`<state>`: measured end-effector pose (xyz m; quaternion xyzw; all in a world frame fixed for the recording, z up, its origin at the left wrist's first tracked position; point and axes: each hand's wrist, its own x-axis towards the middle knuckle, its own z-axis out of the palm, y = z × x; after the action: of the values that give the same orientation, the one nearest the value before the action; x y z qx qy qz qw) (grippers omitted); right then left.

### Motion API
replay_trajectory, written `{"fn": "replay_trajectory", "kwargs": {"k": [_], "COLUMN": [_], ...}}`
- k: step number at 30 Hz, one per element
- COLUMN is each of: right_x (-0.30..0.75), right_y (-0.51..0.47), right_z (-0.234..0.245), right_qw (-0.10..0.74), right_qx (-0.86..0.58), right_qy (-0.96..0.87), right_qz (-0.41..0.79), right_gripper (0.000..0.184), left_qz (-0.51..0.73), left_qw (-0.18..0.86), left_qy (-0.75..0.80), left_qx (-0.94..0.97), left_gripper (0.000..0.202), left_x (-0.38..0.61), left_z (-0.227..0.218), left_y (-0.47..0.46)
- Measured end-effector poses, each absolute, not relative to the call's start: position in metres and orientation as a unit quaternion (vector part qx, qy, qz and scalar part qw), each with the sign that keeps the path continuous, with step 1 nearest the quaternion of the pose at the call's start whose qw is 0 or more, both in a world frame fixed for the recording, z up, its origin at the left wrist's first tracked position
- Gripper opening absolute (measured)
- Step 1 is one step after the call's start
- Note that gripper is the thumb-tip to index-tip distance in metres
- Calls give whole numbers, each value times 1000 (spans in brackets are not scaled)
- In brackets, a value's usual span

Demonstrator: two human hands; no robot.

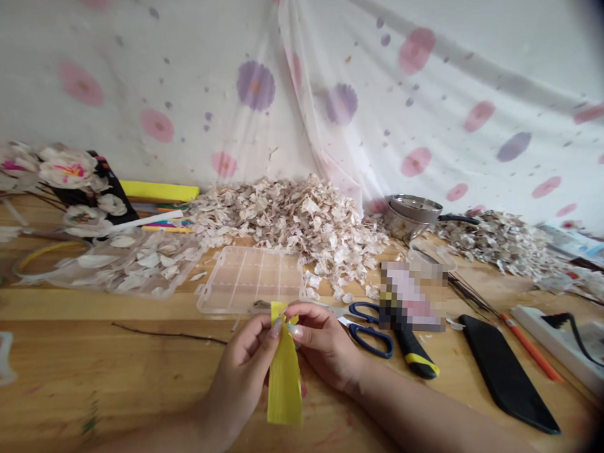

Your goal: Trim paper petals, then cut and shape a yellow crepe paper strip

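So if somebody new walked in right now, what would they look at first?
Probably the bright yellow strip, pinched near its top between the left hand and the right hand at the front middle. Next might come the big heap of pale flakes at the back of the wooden table. Behind it hangs a white cloth with pink and purple flowers.
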<state>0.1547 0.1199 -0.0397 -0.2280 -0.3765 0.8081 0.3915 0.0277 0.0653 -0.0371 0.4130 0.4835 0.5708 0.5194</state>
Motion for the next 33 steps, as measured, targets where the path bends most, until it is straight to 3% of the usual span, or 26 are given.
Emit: {"fn": "replay_trajectory", "kwargs": {"k": [33], "right_x": [155], "right_y": [119], "right_z": [-37], "right_qw": [355], "right_qx": [-204], "right_qy": [-354], "right_qz": [841], "right_gripper": [24], "left_qz": [569], "left_qw": [535], "left_qy": [476], "left_qx": [405], "left_gripper": [28], "left_x": [27], "left_z": [-35], "left_y": [66]}}
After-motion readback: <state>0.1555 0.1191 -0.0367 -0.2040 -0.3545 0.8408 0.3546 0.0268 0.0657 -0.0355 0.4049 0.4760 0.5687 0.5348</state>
